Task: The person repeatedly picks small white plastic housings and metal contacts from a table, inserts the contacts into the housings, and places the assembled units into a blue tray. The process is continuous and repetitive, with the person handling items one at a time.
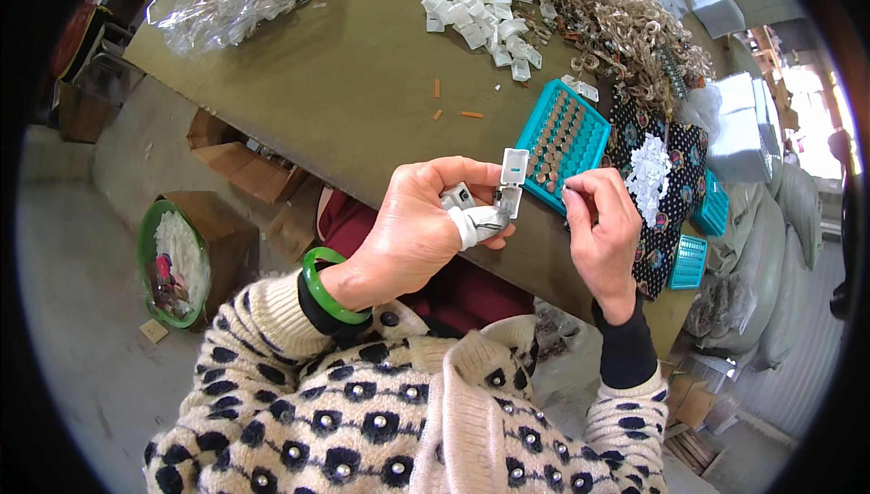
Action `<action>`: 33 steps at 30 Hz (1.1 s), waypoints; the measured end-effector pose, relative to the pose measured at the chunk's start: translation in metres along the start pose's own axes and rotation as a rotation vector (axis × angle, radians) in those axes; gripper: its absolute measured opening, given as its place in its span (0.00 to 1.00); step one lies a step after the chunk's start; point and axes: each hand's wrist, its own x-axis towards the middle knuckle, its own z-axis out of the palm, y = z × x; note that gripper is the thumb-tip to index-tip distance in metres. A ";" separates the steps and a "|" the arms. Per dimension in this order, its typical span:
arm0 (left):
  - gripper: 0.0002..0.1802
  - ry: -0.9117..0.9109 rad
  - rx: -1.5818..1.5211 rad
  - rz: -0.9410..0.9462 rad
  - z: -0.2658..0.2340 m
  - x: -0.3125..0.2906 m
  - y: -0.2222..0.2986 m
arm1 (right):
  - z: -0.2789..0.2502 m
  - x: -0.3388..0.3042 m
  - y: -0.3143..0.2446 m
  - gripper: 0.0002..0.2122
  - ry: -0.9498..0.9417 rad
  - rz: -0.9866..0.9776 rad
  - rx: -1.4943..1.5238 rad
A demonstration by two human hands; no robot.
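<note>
My left hand (408, 217) is closed round a small white plastic case (515, 166), whose hinged lid stands up. A second white piece (458, 195) with a dark spot sits between the fingers of that hand. White wrapping (475, 226) covers the left thumb. To the right of the case, my right hand (605, 236) pinches thumb and forefinger together; whatever lies between the fingertips is too small to name. Just beyond both hands lies a teal tray (594, 136) with rows of round brownish discs (557, 145) in its hollows.
White plastic cases (476, 9) are heaped at the far side of the table (362, 86), beside a tangled brownish pile (625, 32). White bits (649, 177) lie on a dark patterned cloth (691, 154). Smaller teal trays (689, 263) sit at the right edge. A green-rimmed bin (145, 263) stands left.
</note>
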 end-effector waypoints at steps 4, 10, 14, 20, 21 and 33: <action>0.18 0.024 0.051 -0.019 0.000 0.002 -0.002 | 0.012 -0.001 -0.032 0.09 0.100 -0.132 0.007; 0.18 0.014 0.025 -0.067 0.000 0.001 -0.003 | 0.027 0.001 -0.051 0.11 0.072 -0.203 -0.008; 0.18 0.011 -0.012 -0.072 0.001 0.000 -0.002 | 0.021 0.000 -0.053 0.11 0.106 -0.134 0.066; 0.18 -0.015 -0.028 -0.049 0.002 -0.001 -0.002 | 0.030 0.001 -0.046 0.18 0.201 -0.314 -0.023; 0.18 -0.027 -0.036 -0.050 0.001 -0.002 -0.002 | 0.031 0.001 -0.046 0.18 0.205 -0.327 -0.030; 0.16 -0.017 -0.020 -0.027 0.005 0.000 -0.003 | 0.020 0.000 -0.047 0.14 0.212 -0.277 0.071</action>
